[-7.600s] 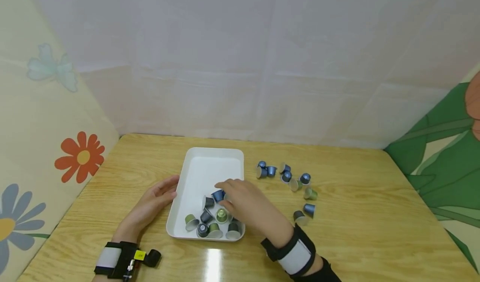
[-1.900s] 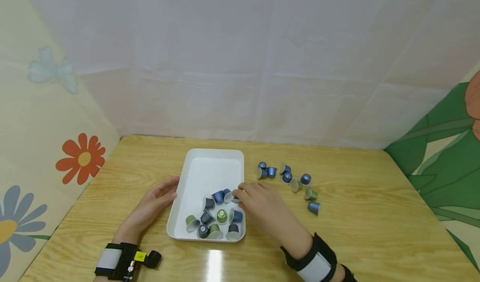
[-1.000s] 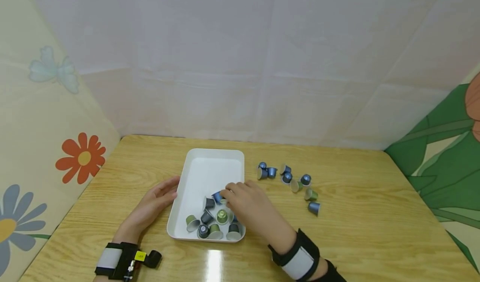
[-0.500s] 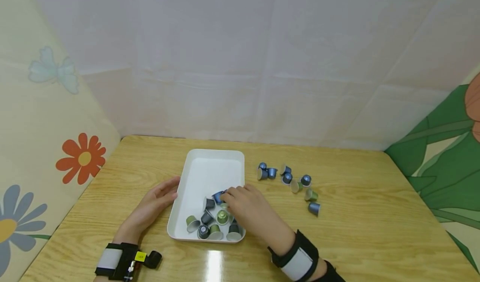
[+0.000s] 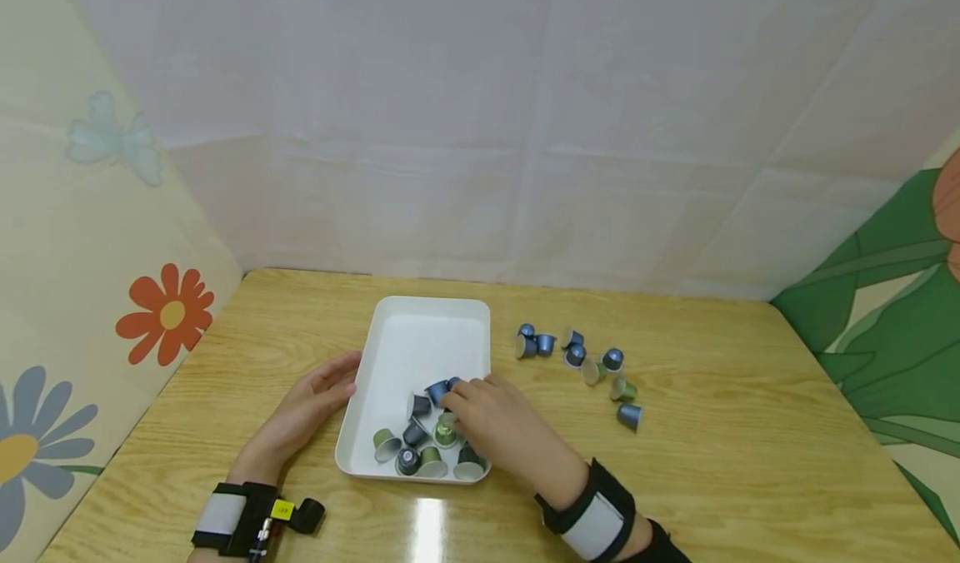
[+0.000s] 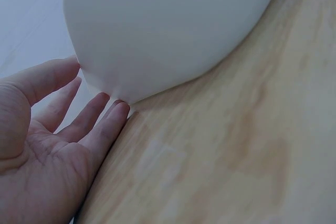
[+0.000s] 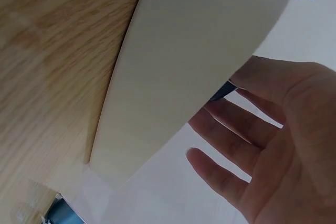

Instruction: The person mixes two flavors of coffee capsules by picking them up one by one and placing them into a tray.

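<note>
A white rectangular tray (image 5: pixel 427 338) lies on the wooden table, its near half holding several coffee capsules: a green capsule (image 5: pixel 446 433), a grey capsule (image 5: pixel 418 405) and a blue capsule (image 5: pixel 437 392) among them. My left hand (image 5: pixel 315 401) rests its straight fingertips against the tray's left wall, which the left wrist view shows up close. Over the tray's right rim reaches my right hand (image 5: pixel 502 421). Thumb and fingers pinch a dark capsule (image 7: pixel 223 91), partly hidden by the tray wall in the right wrist view and covered by the hand in the head view.
Right of the tray, loose capsules lie on the table: a blue cluster (image 5: pixel 535 345), more blue ones, green ones such as the green capsule (image 5: pixel 622 389), and a lone blue capsule (image 5: pixel 629 416) nearest the front. A white cloth (image 5: pixel 480 130) hangs behind the table.
The dark capsule on the table at right is gone from there; my right hand has come over the rim into the tray and dipped slightly lower. My left hand stays put.
</note>
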`<action>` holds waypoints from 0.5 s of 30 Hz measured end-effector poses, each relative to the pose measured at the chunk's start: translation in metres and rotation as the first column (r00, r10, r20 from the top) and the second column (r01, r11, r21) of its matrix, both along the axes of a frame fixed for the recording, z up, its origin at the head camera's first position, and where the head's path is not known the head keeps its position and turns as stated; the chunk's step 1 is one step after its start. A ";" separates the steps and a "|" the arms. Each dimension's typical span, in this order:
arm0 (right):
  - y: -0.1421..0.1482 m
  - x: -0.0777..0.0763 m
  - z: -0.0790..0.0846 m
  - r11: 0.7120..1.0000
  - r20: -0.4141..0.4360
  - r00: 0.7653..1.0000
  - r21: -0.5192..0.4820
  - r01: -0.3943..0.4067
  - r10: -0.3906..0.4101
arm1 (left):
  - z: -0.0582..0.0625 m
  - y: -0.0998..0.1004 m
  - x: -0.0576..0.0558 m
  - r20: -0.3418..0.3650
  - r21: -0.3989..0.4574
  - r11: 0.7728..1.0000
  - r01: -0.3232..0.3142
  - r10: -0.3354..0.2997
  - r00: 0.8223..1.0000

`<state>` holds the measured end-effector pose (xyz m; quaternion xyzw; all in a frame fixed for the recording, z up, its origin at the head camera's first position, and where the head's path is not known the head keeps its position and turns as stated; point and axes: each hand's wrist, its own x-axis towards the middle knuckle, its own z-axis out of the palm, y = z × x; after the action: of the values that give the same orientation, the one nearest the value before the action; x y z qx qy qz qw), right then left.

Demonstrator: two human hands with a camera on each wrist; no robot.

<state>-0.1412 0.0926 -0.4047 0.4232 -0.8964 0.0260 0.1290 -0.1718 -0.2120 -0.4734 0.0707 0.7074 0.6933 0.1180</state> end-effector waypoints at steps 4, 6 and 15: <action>0.000 0.001 -0.001 1.000 0.001 1.000 -0.001 -0.008 0.008 | 0.001 0.000 0.000 0.001 0.000 1.000 0.001 -0.001 1.000; 0.000 0.001 -0.001 1.000 0.006 1.000 -0.004 -0.008 0.008 | 0.001 0.000 0.001 0.001 0.004 1.000 0.003 -0.003 1.000; 0.001 0.001 -0.004 1.000 0.024 1.000 -0.011 -0.010 0.010 | 0.001 0.000 0.001 -0.007 0.014 1.000 0.003 -0.002 1.000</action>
<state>-0.1405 0.0937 -0.4084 0.4268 -0.8955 0.0365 0.1205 -0.1703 -0.2121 -0.4724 0.0750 0.7030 0.6977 0.1158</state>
